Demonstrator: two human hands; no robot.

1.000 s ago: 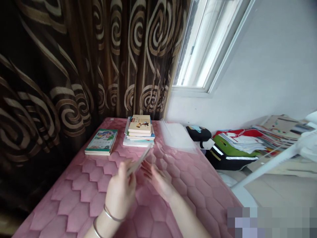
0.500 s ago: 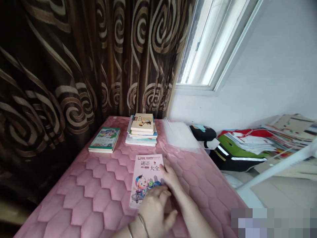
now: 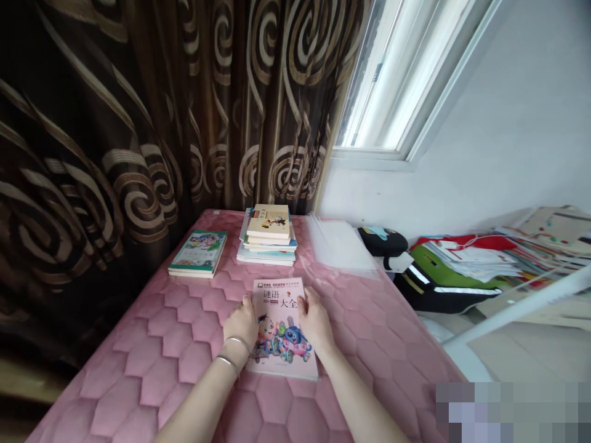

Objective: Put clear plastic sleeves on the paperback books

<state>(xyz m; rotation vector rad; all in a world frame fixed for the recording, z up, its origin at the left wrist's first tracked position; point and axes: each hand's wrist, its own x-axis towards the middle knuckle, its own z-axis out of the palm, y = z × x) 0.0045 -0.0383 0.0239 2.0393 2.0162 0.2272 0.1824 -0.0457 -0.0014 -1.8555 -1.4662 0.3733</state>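
A pale pink book (image 3: 282, 326) with cartoon figures and Chinese characters on its cover lies face up, on or just over the pink quilted mattress (image 3: 194, 344). My left hand (image 3: 241, 323), with two bangles on its wrist, holds the book's left edge. Along the right edge, my right hand (image 3: 317, 320) grips it too, thumb on the cover. Behind it stands a stack of books (image 3: 268, 234), with a cream one on top. To the left rests a small pile of green-covered books (image 3: 198, 252).
Clear plastic sleeves (image 3: 339, 245) lie right of the stack. Past the mattress's right side are a black case (image 3: 382, 241), a green and black bag (image 3: 438, 277) under papers, and a white pole (image 3: 517, 307). A dark patterned curtain (image 3: 221, 111) hangs behind.
The pink book was tilted on edge in my left hand, then came down flat. My left hand moved from across its lower cover to its left edge; my right hand stayed at the right edge.
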